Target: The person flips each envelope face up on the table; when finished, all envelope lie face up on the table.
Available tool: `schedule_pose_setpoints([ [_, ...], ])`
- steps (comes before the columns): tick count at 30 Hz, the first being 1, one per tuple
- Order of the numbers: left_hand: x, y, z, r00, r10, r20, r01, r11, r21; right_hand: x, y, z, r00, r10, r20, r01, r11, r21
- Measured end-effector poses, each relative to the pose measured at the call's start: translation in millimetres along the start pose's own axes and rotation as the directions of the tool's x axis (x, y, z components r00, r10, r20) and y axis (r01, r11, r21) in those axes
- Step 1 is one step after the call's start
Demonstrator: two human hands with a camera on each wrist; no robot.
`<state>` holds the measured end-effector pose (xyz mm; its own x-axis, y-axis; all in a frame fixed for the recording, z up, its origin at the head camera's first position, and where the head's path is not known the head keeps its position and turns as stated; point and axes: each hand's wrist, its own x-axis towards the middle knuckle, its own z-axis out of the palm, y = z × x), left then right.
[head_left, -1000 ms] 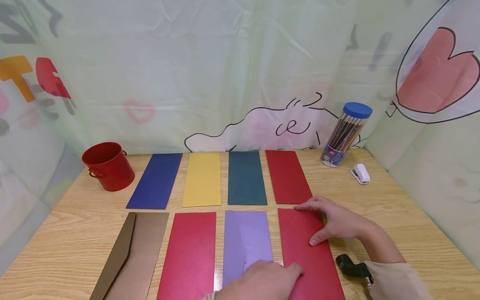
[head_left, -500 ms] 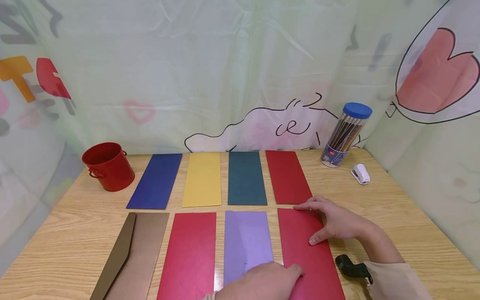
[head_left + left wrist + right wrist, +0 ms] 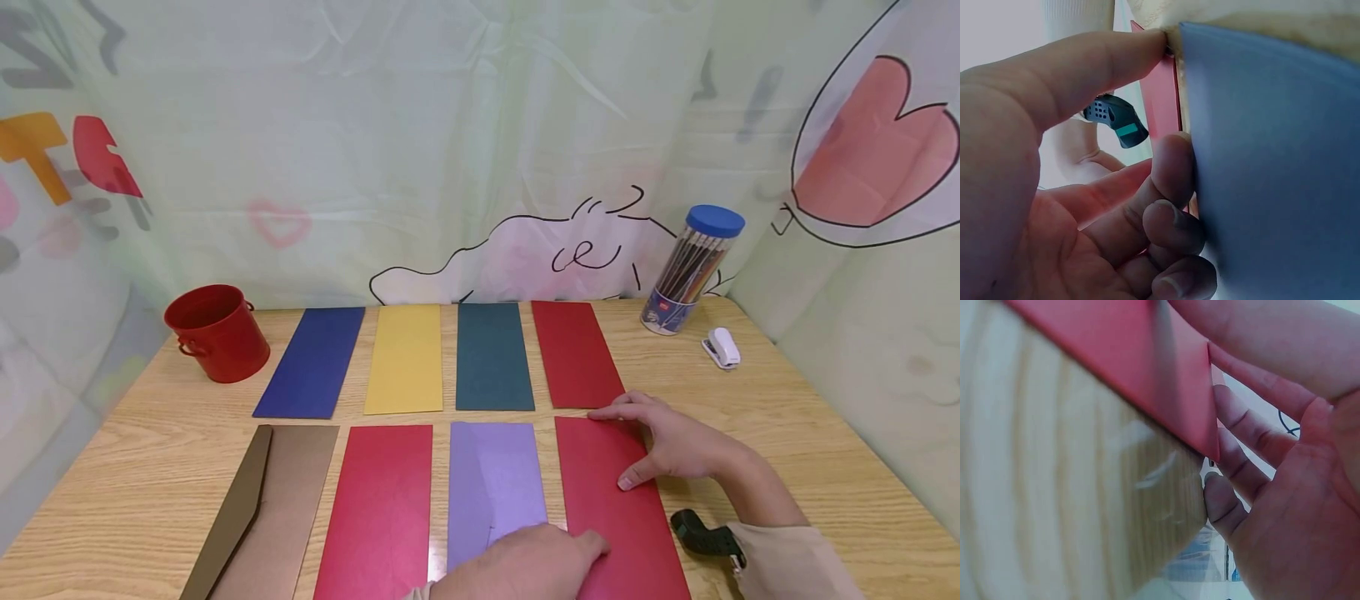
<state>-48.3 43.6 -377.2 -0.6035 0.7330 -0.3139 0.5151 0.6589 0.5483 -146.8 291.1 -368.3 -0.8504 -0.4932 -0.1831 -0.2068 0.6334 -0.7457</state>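
A red envelope (image 3: 630, 542) lies flat at the near right of the table. My right hand (image 3: 675, 442) rests across its upper right corner, thumb on the face and fingers at the far edge. In the right wrist view those fingers touch the edge of the red envelope (image 3: 1122, 350). My left hand (image 3: 525, 567) reaches over the purple envelope (image 3: 513, 479) with a digit on the red envelope's left part. The left wrist view shows the thumb stretched out and the other fingers loosely bent beside the purple envelope (image 3: 1279, 156). Neither hand visibly lifts anything.
A crimson envelope (image 3: 382, 500) and a brown envelope (image 3: 292, 492) lie to the left. Behind lie blue (image 3: 311, 362), yellow (image 3: 405, 358), dark green (image 3: 493, 358) and dark red (image 3: 577, 354) envelopes. A red bucket (image 3: 232, 342), pencil tub (image 3: 686, 275) and white stapler (image 3: 722, 347) stand farther back.
Almost nothing moves. Both hands stay in place on the red envelope, and the other envelopes lie as before.
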Motion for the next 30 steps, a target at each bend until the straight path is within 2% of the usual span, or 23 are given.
schedule_pose_setpoints([
  [10,-1.4,-0.2,0.9,1.0,0.008,-0.011,-0.008,1.0,0.001,0.5,1.1,1.7,1.0,0.021,-0.009,-0.021,1.0,-0.014],
  [22,-1.2,-1.1,0.4,0.999,0.035,-0.019,-0.035,0.999,0.036,1.1,-1.5,1.4,0.999,0.031,-0.009,-0.032,0.996,-0.08],
  [30,-1.3,-0.8,0.0,1.0,0.022,-0.01,-0.022,0.999,0.024,1.1,-0.5,1.3,1.0,0.019,-0.006,-0.019,0.999,-0.048],
])
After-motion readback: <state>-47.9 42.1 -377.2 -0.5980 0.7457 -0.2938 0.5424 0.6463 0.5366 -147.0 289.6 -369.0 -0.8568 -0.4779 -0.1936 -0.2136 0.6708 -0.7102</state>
